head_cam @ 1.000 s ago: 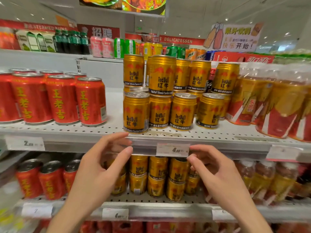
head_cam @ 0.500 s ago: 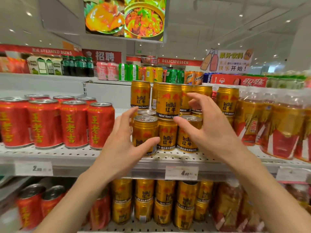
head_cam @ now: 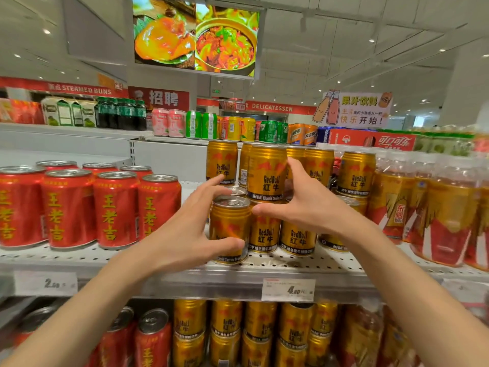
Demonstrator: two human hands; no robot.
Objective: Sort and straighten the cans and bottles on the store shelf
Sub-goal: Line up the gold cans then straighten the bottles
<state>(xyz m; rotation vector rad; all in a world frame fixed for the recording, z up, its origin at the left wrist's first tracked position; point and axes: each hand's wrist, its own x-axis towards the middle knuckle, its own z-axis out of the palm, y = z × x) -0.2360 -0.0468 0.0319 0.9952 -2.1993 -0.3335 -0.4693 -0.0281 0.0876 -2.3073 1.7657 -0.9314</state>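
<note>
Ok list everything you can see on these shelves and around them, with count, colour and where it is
front gold can: one, gold, shelf edge, left end of the gold stack
gold cans: many, two tiers on the middle shelf, more on the shelf below
red cans: about eight, red with yellow characters, middle shelf left; more below
bottle packs: several, amber and red, wrapped, middle shelf right
mixed drinks: many, pink, green, yellow, orange, top shelf
price tags: at least two, white, shelf rail
food screen: one, hanging overhead
left hand: fingers and thumb curled round the front gold can
right hand: fingers on an upper gold can, thumb by the front can's rim
</note>
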